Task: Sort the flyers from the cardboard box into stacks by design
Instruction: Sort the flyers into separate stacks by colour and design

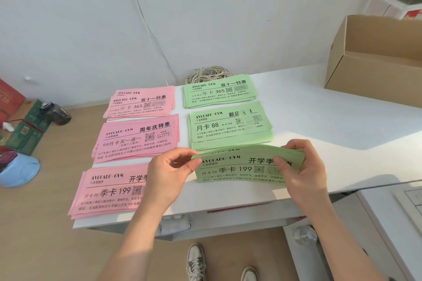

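On the white table [319, 107] lie three pink flyer stacks in a left column: far [141, 102], middle [137, 139] and near [109, 189]. Two green stacks lie to their right: far [219, 91] and middle [230, 125]. A third green stack [239, 166] is lifted and bowed just above the table's front. My left hand [169, 173] pinches its left end, and my right hand [299, 166] grips its right end. The open cardboard box [374, 75] stands at the far right of the table.
A coil of pale cord [207, 74] lies behind the green stacks, its strand running up the wall. Boxes and a blue object [18, 171] sit on the floor at left. A white cabinet [388, 212] stands at right. Shoes [196, 260] show below the table edge.
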